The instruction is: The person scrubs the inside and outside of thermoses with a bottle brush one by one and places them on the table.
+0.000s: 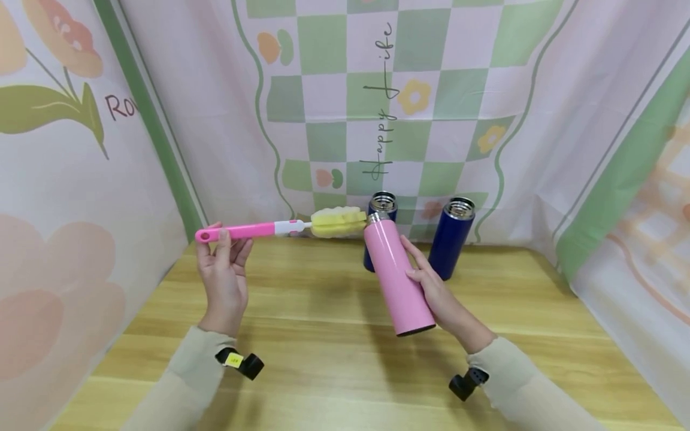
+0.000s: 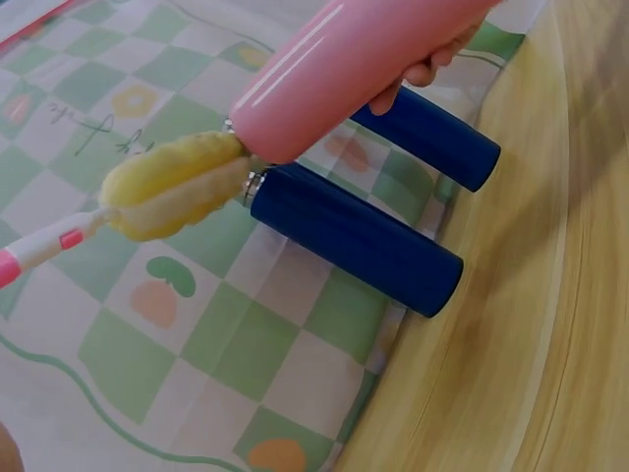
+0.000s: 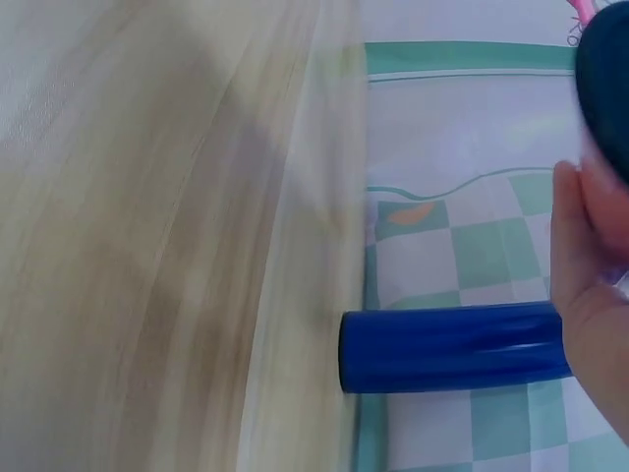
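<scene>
My left hand (image 1: pixel 225 281) pinches the pink handle of a bottle brush (image 1: pixel 245 231), held level above the table. Its yellow and white sponge head (image 2: pixel 177 187) points right, with the tip right at the steel mouth of a pink bottle (image 1: pixel 398 275). Around that bottle's right side curl the fingers of my right hand (image 1: pixel 439 296). The bottle hangs tilted over the table, mouth up and to the left, its dark base (image 3: pixel 607 84) showing in the right wrist view. Whether the tip is inside the mouth, I cannot tell.
Two dark blue bottles stand uncapped at the back of the wooden table (image 1: pixel 302 359). One blue bottle (image 1: pixel 369 254) is partly hidden behind the pink one; the other blue bottle (image 1: pixel 451 239) stands farther right. A checked curtain (image 1: pixel 366 96) hangs close behind them.
</scene>
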The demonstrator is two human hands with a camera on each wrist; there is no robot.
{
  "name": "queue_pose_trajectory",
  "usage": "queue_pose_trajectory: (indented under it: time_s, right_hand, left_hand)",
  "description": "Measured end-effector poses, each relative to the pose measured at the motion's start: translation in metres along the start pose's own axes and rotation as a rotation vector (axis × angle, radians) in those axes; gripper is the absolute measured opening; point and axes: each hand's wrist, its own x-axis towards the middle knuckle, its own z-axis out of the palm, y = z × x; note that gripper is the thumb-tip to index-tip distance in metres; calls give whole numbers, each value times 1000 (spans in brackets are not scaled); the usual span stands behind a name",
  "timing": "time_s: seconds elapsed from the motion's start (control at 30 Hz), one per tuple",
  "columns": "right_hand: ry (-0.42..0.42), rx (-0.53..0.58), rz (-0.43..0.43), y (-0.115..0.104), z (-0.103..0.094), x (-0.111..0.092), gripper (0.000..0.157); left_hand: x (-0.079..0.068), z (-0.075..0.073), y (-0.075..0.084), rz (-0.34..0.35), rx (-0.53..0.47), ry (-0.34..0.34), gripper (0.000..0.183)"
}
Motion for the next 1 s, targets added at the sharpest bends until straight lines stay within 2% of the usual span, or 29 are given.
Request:
queue_pose_trajectory:
  time_s: [0.17,0.4,0.63,0.87,1.0]
  right_hand:
    - [12,22,-13,1,1,-2,66]
    - [18,20,-49,1,1,-4,77]
    - [36,-16,-47,5,0,-2,73]
    - [59,18,-43,6,3,-1,69]
    - [68,28,-13,3,5,1,66]
  left_hand:
    - [-3,1,-1,-13,14,7,33]
    - [-6,4,-3,-31,-12,-3,38]
    - [-11,4,-5,-43,-28,-25,37]
    - [-16,3,-8,-33,-39,-35,29]
    - [-20,2,-8,-35,-53,-30,30]
